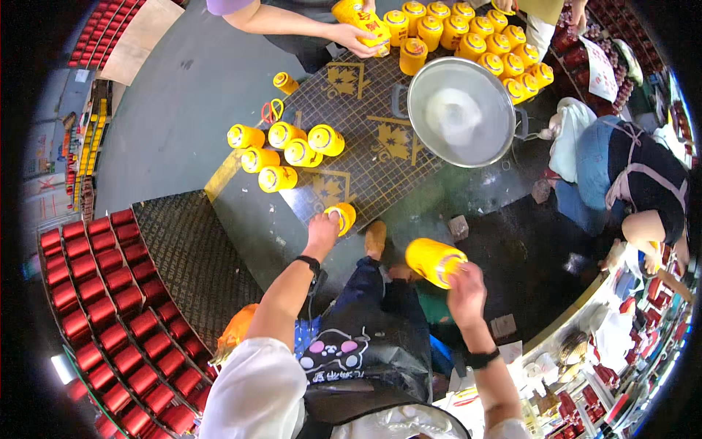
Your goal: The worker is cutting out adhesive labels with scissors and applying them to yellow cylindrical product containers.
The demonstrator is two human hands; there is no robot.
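My left hand [322, 233] is closed on a yellow cylinder [343, 217] standing at the near edge of the low table. Off to the right, my right hand [466, 294] grips the end of another yellow cylinder [433, 261], tilted in the air over the floor. Its dark print is partly visible. Beyond my left hand, a cluster of yellow cylinders [302, 151] stands on the table's left side. Scissors [272, 112] with red and yellow handles lie behind them, and a lone yellow cylinder [285, 83] stands beyond.
The low table [373, 110] has a gold grid pattern. A large metal pot [439, 82] with whitish contents stands at its right. Yellow cylinders [468, 33] fill its far right corner. A co-worker's hand [355, 38] holds one opposite. Racks of red cylinders [121, 307] curve along my left.
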